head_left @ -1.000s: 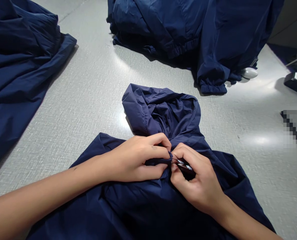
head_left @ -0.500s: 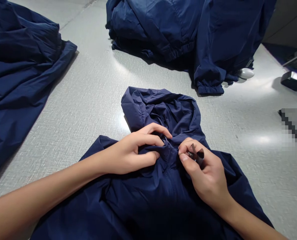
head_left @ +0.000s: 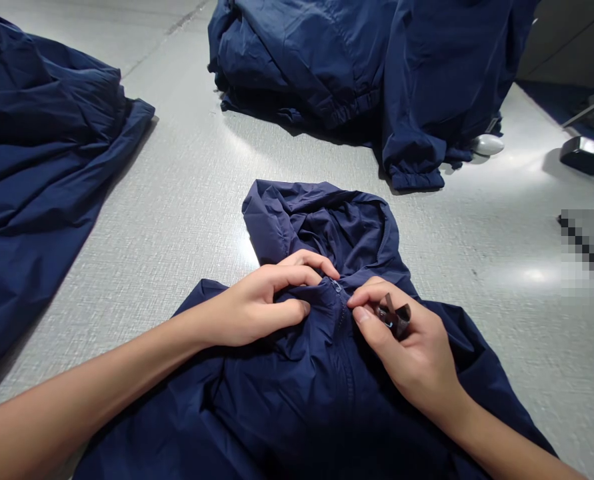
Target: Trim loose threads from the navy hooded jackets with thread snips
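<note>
A navy hooded jacket (head_left: 297, 393) lies front up before me, its hood (head_left: 321, 207) spread away from me. My left hand (head_left: 271, 300) grips the collar edge left of the zipper (head_left: 341, 313), fabric between thumb and fingers. The zipper slider shows at the neck, between both hands. Thumb and forefinger of my right hand (head_left: 401, 333) pinch close together at the jacket's front edge, just right of the zipper. Tucked in that same hand is a small dark two-ended tool (head_left: 394, 317) that looks like thread snips; its far part is hidden by the fingers.
A pile of navy garments (head_left: 317, 67) lies at the far side of the pale table (head_left: 187, 200), one cuff hanging toward me. More navy fabric (head_left: 37, 173) covers the left. On the right are a white rounded object (head_left: 487, 145), a dark box-like object (head_left: 587, 155) and a blurred-out patch.
My left fingers have shifted slightly left on the collar, so more of the zipper slider shows. My right fingertips have moved a little left toward the zipper. The view has tilted slightly.
</note>
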`<state>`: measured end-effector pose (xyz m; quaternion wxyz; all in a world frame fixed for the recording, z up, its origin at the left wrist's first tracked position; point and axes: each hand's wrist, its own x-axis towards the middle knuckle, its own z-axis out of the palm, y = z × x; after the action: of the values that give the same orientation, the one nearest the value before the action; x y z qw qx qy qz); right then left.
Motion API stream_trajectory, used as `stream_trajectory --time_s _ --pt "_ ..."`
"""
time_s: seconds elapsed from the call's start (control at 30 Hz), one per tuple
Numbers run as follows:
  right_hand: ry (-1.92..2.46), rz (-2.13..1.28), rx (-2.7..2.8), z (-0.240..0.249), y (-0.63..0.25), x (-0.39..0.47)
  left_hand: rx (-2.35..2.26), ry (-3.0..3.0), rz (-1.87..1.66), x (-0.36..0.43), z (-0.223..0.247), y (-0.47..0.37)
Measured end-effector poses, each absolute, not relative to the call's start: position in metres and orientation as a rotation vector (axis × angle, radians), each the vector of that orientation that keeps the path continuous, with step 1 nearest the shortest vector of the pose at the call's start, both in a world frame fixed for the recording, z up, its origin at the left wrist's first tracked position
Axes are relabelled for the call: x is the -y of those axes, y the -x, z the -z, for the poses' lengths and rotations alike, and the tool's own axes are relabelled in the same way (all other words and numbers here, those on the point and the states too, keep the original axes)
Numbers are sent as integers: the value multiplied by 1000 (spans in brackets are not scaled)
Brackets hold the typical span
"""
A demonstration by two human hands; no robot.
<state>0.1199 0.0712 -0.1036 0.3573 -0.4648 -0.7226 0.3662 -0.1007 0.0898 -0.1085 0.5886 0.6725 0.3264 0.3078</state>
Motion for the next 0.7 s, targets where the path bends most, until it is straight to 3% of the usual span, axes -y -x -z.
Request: stream_trajectory --time_s 0.5,0.7 --pt "1226 -994 1887 104 -117 -70 -798 -1634 -738 -87 108 98" --pt "1192 -845 1896 106 -118 -66 -817 -1681 -761 -85 109 94"
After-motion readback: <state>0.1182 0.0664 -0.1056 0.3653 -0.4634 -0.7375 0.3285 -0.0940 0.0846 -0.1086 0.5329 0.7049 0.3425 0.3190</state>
